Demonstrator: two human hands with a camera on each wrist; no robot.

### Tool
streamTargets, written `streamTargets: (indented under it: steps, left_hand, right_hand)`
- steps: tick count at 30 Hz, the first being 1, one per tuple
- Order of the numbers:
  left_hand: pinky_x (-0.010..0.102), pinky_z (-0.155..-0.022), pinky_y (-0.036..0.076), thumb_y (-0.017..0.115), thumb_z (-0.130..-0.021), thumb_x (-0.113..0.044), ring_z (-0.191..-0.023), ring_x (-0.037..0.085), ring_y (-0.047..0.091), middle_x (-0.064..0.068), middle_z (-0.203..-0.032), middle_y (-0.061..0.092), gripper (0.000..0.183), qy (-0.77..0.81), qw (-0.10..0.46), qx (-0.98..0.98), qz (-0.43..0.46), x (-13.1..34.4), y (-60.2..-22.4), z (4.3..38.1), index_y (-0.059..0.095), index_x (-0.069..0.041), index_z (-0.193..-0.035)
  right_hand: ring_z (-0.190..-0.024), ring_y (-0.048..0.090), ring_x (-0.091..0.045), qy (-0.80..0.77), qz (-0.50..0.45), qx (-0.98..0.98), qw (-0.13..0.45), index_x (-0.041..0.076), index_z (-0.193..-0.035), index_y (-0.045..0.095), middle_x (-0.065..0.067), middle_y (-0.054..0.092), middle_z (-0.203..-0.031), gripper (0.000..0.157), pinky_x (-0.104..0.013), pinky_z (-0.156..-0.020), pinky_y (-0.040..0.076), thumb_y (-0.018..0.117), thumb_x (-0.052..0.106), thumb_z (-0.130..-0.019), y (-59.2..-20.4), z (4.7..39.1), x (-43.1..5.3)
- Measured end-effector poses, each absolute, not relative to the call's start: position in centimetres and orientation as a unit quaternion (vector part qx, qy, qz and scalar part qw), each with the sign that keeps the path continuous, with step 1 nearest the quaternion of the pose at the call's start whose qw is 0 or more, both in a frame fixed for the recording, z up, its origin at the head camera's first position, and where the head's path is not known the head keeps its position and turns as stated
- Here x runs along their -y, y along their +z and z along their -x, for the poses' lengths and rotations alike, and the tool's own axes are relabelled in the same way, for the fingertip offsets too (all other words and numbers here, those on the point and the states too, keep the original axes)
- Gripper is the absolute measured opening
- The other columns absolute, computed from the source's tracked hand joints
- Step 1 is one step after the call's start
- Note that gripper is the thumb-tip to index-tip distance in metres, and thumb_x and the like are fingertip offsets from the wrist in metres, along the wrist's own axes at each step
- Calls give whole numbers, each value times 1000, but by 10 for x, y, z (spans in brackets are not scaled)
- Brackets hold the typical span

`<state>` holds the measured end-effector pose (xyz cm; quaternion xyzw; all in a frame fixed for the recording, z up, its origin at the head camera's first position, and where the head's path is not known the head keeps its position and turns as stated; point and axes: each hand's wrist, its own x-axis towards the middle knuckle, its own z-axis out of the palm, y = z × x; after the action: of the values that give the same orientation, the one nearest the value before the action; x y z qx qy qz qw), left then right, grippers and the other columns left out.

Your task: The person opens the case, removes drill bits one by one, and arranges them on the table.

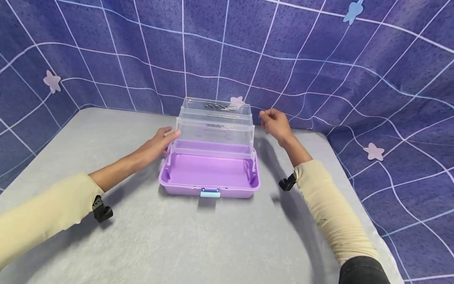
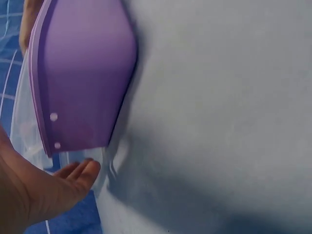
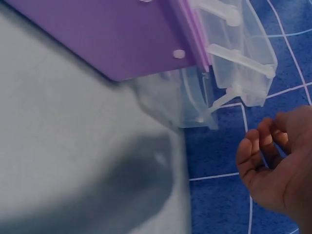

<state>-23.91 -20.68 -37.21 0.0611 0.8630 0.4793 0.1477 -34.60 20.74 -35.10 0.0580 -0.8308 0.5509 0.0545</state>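
Observation:
A purple box stands on the table with its clear stepped trays raised above the base. Dark spiral drill bits lie in the top tray, and slimmer ones show in the trays below. My left hand is at the left side of the trays, fingers extended and thumb toward the tray edge; whether it touches I cannot tell. Past the upper right corner of the trays, my right hand hovers with loosely curled fingers. Nothing shows in it in the right wrist view, where white hinge arms are nearby.
A light blue latch sits on the box's front edge. The grey table extends around the box. Behind and to the sides hangs a blue cloth with a white grid and star shapes.

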Motion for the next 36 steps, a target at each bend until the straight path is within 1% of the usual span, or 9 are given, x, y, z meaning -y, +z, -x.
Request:
streamTargets:
  steps: [3,9,12,14,16,19,23,28,36]
  left_hand:
    - [74,-134,31,47,-109,-78,-163,57,39,31,-184,24,110,454,139,-877,-77,205,-374,229,-13,-20,-181]
    - [78,-134,25,79,-98,-63,-170,55,26,32,-186,16,138,450,128,-879,-92,200,-379,215,-22,-18,-179]
    - [79,-134,24,90,-91,-57,-171,54,25,32,-186,13,148,453,126,-877,-97,198,-383,209,-23,-17,-179]
    - [77,-134,28,95,-88,-51,-168,51,33,30,-185,19,151,472,127,-866,-106,197,-387,207,-20,-19,-179]
    - [75,-133,33,99,-85,-46,-163,48,41,27,-184,25,152,487,125,-856,-117,196,-391,205,-16,-21,-180]
    - [69,-127,44,104,-80,-35,-152,43,55,19,-176,40,150,517,121,-835,-142,196,-395,204,-6,-26,-181]
    - [63,-119,53,108,-73,-25,-142,40,63,14,-168,49,149,538,112,-817,-174,196,-399,204,4,-31,-180]
    - [67,-124,48,111,-66,-24,-146,40,57,12,-173,44,159,532,102,-819,-188,198,-401,203,1,-31,-181]
    - [69,-125,47,112,-64,-25,-147,41,57,13,-175,42,163,527,94,-822,-197,198,-401,203,-1,-34,-181]
  right_hand:
    - [-82,63,-16,543,-66,835,58,-7,-124,71,4,65,-88,36,-23,-64,52,66,27,-114,-345,346,-207]
    - [-89,64,-18,505,-95,855,73,2,-124,79,8,69,-91,30,-21,-69,52,73,29,-111,-335,349,-201]
    - [-91,63,-14,488,-112,862,78,6,-121,81,-1,76,-97,27,-24,-77,50,76,29,-108,-331,350,-196]
    - [-95,62,-12,478,-123,866,76,7,-123,82,-6,79,-105,28,-26,-83,49,77,30,-107,-328,352,-193]
    - [-99,63,-13,470,-133,870,70,8,-124,83,-11,81,-112,29,-29,-89,48,77,31,-107,-325,353,-190]
    - [-105,65,-15,458,-142,875,61,9,-128,83,-12,81,-116,31,-31,-95,50,77,32,-107,-321,356,-187]
    - [-108,66,-15,453,-150,877,51,8,-129,83,-9,81,-116,32,-31,-99,52,77,30,-106,-319,362,-182]
    - [-109,69,-21,425,-165,888,58,8,-129,84,-16,82,-121,31,-33,-98,54,78,25,-105,-318,370,-173]
    - [-135,73,-33,381,-159,909,54,9,-130,84,-14,81,-138,31,-46,-118,54,73,27,-107,-319,384,-160]
